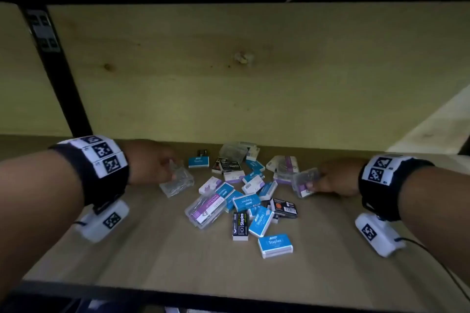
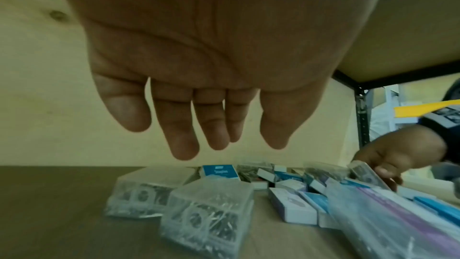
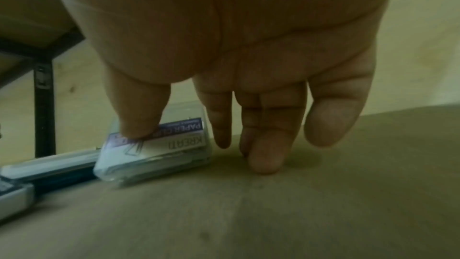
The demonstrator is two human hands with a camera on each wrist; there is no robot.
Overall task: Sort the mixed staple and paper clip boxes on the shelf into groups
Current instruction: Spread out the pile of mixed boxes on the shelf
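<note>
A mixed pile lies mid-shelf: blue staple boxes (image 1: 275, 246), a black staple box (image 1: 240, 226), and a long clear paper clip box (image 1: 206, 208). Left of the pile sit two clear paper clip boxes (image 1: 176, 181) side by side (image 2: 206, 212). My left hand (image 1: 175, 168) hovers just over them, fingers (image 2: 184, 145) straight and apart from the boxes. My right hand (image 1: 314, 180) pinches a small clear paper clip box (image 1: 304, 181) at the pile's right edge. Its thumb presses on the purple label (image 3: 174, 137) and the other fingers (image 3: 266, 157) reach down to the shelf.
The wooden shelf board (image 1: 152, 249) has bare room at the left, right and front of the pile. A plywood back panel (image 1: 229, 84) closes the rear. A black upright post (image 1: 58, 71) stands at the left, and another shelf board hangs low overhead.
</note>
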